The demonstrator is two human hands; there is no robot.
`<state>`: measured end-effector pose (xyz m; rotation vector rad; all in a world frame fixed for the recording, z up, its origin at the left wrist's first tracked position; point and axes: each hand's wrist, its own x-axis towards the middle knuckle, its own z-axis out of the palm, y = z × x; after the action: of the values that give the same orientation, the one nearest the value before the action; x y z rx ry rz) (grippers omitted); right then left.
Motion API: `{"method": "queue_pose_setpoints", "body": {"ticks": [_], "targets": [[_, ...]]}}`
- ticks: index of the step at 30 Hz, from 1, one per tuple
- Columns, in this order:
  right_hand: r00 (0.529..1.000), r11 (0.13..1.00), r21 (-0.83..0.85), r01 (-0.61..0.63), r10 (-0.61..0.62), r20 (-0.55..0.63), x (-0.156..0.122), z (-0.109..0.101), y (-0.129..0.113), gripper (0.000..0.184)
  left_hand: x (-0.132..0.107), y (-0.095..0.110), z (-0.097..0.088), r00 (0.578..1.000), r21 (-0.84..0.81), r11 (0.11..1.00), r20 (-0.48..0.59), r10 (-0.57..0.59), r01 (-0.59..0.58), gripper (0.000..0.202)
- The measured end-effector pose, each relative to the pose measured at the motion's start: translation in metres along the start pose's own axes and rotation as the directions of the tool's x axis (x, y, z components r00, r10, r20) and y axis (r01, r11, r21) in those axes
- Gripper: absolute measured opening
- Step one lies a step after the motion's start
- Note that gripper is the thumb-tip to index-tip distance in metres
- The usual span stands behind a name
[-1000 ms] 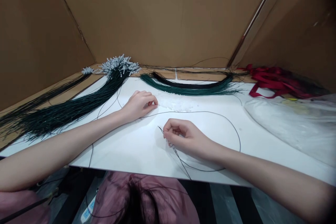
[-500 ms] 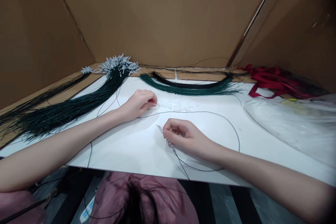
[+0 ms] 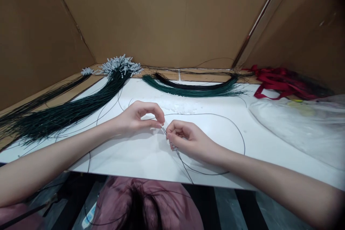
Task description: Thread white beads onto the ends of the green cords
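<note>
My left hand (image 3: pixel 144 116) is pinched shut, thumb against index finger, right at the free ends of the thin dark wires. Whatever sits between those fingertips is too small to make out. Just to the right, my right hand (image 3: pixel 188 136) grips the beaded wires (image 3: pixel 175 150) near their tips. Small whitish beads show on the strands below its fingers. One long wire (image 3: pixel 244 143) loops out to the right and back under my right wrist. Behind my hands, a heap of small white beads (image 3: pixel 180 106) is spread over the white board (image 3: pixel 121 158).
At the left lies a thick bundle of dark green wires (image 3: pixel 81 109) with white-beaded tips (image 3: pixel 121 65). Bare green and black wires (image 3: pixel 194 90) curve along the back. Red ribbon (image 3: pixel 280 82) and a clear plastic bag (image 3: pixel 304 129) lie right. Cardboard walls (image 3: pixel 167 18) enclose the board.
My left hand has come from beside the bead heap, right and toward me, to the wire tips. My right hand keeps its grip in nearly the same spot.
</note>
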<state>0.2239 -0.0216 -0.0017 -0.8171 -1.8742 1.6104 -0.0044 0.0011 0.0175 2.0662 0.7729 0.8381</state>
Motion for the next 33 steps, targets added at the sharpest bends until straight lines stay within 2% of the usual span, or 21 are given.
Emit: {"method": "queue_pose_setpoints", "body": {"ticks": [10,27,33], "targets": [[1.0,0.999,-0.034,0.004,-0.004,0.017,-0.0005,-0.0004,-0.0047,0.004,-0.0016,0.0002,0.0043,0.998,-0.099,0.995,0.051,-0.023,0.028,0.013],[0.998,0.993,-0.106,0.049,-0.044,0.05,-0.0009,-0.0016,-0.0047,0.005,-0.0024,0.0021,0.0038,0.997,-0.092,0.995,0.08,-0.023,0.03,0.01],[0.995,0.98,-0.183,0.08,-0.067,0.075,-0.0017,-0.0021,-0.004,0.006,-0.0031,0.0024,0.004,0.993,-0.084,0.995,0.113,-0.037,0.047,0.01]]}}
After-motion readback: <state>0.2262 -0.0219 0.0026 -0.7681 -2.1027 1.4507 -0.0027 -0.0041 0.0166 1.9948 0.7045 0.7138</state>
